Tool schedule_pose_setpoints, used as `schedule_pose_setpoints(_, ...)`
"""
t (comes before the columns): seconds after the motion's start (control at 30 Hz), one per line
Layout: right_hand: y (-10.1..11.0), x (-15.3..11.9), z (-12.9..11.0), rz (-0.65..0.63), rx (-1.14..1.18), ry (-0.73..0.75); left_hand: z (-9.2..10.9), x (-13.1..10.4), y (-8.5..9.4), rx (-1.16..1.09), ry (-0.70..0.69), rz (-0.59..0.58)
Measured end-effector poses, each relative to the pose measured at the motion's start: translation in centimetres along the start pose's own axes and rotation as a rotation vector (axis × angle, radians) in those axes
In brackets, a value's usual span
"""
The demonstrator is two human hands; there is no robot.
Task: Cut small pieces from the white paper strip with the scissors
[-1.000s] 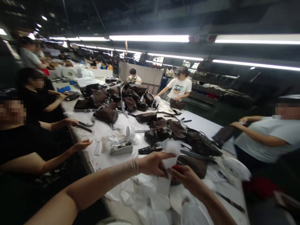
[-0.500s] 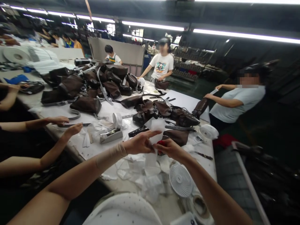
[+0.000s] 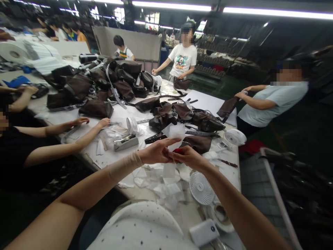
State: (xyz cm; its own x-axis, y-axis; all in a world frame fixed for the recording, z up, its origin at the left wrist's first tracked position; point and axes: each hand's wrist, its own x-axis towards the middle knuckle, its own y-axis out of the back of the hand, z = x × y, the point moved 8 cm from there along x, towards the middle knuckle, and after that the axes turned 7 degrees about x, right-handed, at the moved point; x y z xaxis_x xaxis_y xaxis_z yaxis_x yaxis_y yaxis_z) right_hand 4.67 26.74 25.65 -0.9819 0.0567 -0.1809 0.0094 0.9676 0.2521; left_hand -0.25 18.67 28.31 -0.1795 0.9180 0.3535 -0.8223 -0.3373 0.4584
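Observation:
Over the near part of the table, my left hand [image 3: 156, 151] pinches a thin white sheet [image 3: 176, 131], its index finger stretched along it. Touching its fingertips from the right is my right hand [image 3: 188, 156], fingers closed round a small red thing [image 3: 178, 151] whose shape is mostly hidden. Below both hands lie loose white paper pieces [image 3: 170, 189]. Dark brown bags [image 3: 182, 113] and black straps [image 3: 156, 139] rest just beyond them.
A tape dispenser [image 3: 126, 142], a white fan [image 3: 201, 188], a tape roll [image 3: 221, 215] and a white device [image 3: 204, 232] lie around. A co-worker's hands [image 3: 104, 122] work at the left. Another person [image 3: 273, 100] holds a bag at the right. A bin [image 3: 281, 198] stands beside the table.
The view has shifted slightly. My hands stay together at the white sheet and red thing. The left co-worker's hands have moved right, further over the table; the right person's bag has tilted.

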Motion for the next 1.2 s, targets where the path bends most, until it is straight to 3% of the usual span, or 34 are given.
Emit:
schedule_pose_setpoints(0.17, 1.1, -1.1, -0.1, 0.016, -0.06, 0.012, -0.5, -0.4, 0.4, -0.007, 0.048, 0.01)
schedule_pose_setpoints(0.3, 2.2, -2.4, 1.4, 0.217, 0.031, 0.017, -1.8, -1.2, 0.7, -0.121, 0.156, 0.048)
schedule_pose_setpoints(0.5, -1.6, -2.0, 6.9, 0.37, 0.288, -0.014, -4.2, -2.2, 0.0, -0.135, 0.214, 0.105)
schedule_pose_setpoints(0.63, -1.4, -2.5, 8.2, 0.455, 0.42, 0.045, -6.9, -3.6, 0.2, -0.231, 0.32, 0.147)
schedule_pose_setpoints(0.7, -0.6, -2.6, 8.6, 0.488, 0.416, 0.054, -8.4, -4.5, -0.6, -0.336, 0.393, 0.135)
schedule_pose_setpoints(0.8, -0.4, -1.4, 10.3, 0.446, 0.343, 0.035, -10.5, -5.8, -3.7, -0.464, 0.486, 0.111)
schedule_pose_setpoints(0.9, -1.7, 0.3, 13.7, 0.402, 0.284, 0.007, -13.8, -7.5, -7.5, -0.482, 0.635, 0.207)
schedule_pose_setpoints(1.03, -3.6, 0.0, 21.1, 0.496, 0.257, -0.193, -19.9, -11.4, -10.8, -0.458, 0.867, 0.388)
schedule_pose_setpoints(1.1, -4.3, -1.8, 24.7, 0.566, 0.262, -0.291, -22.9, -14.0, -11.1, -0.433, 0.973, 0.445)
schedule_pose_setpoints(1.2, -5.0, -5.6, 28.7, 0.653, 0.274, -0.381, -27.2, -17.5, -9.2, -0.356, 1.117, 0.522)
